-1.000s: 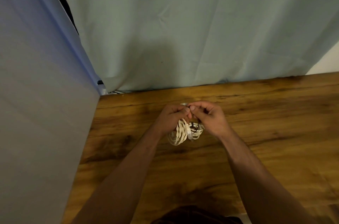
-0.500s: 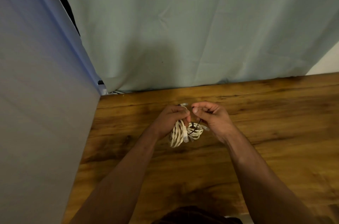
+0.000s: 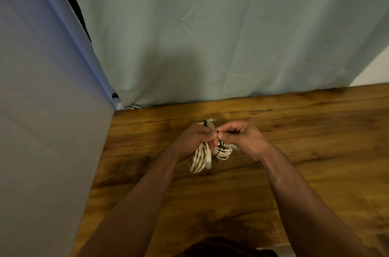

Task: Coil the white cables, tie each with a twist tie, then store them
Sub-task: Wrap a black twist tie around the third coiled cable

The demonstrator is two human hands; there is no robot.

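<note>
Both hands are up over the brown wood-grain table (image 3: 294, 151), meeting at the fingertips. The left hand (image 3: 192, 141) is wrapped round a bundle of coiled, twisted white cable (image 3: 199, 160), whose loops hang below the fist with a clear plastic plug (image 3: 208, 160) dangling alongside. The right hand (image 3: 240, 137) has thumb and forefinger pressed together on a thin black twist tie (image 3: 220, 148), which runs down around a second clump of white loops just beside the first. A dark knot of tie shows at the top of the bundle. Behind hangs a pale green curtain (image 3: 210, 36); a grey panel (image 3: 42, 130) stands at left.
</note>
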